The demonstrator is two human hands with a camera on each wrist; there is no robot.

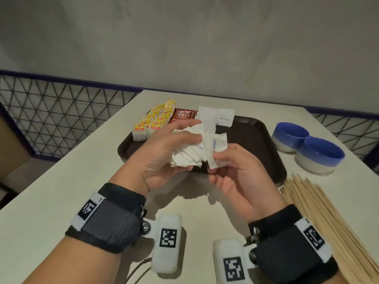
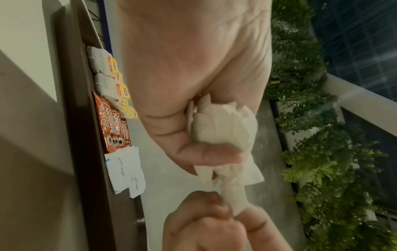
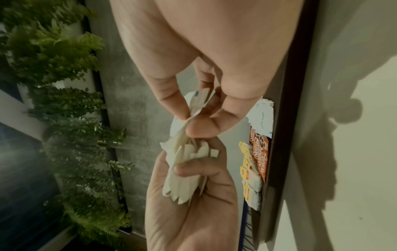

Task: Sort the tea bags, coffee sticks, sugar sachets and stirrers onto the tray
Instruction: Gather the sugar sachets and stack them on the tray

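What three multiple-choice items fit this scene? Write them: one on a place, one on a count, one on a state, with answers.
1. Where are the stirrers?
A. on the tray
B. on the table, right of the tray
C. in a bowl

2. How many blue bowls stand on the table?
A. one
B. two
C. three

3. What does the left hand hold?
A. nothing
B. tea bags
C. a bunch of sugar sachets

Answers: 1 B, the sticks lie off the tray, by the right wrist. 2 B, a pair stands side by side. 3 C, its fingers curl round white packets while the right hand pinches one.
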